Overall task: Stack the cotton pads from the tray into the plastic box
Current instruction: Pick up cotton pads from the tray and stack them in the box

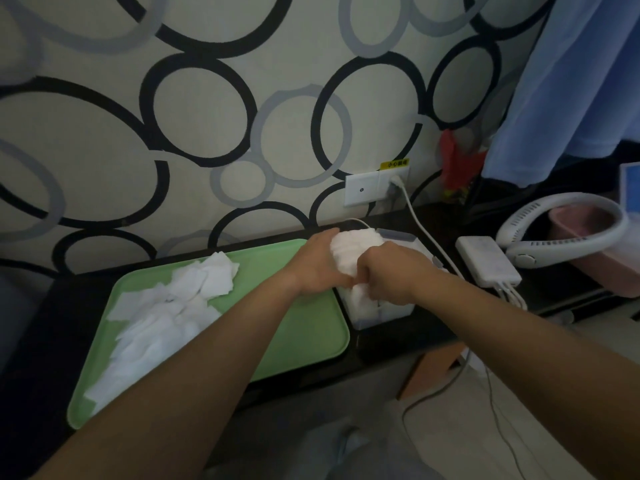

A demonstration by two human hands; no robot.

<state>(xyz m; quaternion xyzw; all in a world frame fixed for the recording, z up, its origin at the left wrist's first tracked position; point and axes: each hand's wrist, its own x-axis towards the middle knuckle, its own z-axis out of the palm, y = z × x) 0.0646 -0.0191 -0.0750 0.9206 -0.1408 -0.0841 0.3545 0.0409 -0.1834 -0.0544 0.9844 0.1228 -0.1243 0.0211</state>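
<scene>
A green tray [304,334] lies on the dark table, with several white cotton pads [162,317] scattered over its left half. Right of the tray stands a clear plastic box [384,315]. Over the box, both hands grip one thick stack of white cotton pads [353,247]. My left hand [317,265] holds the stack's left side. My right hand [394,271] curls round its right side, knuckles toward me. The bottom of the stack reaches down into the box, where more pads show.
A white charger block [488,263] with cables sits right of the box, next to a white neck fan [561,230] and a pink container [588,223]. A wall socket [375,187] with a plugged cable is behind. Blue fabric hangs at the upper right.
</scene>
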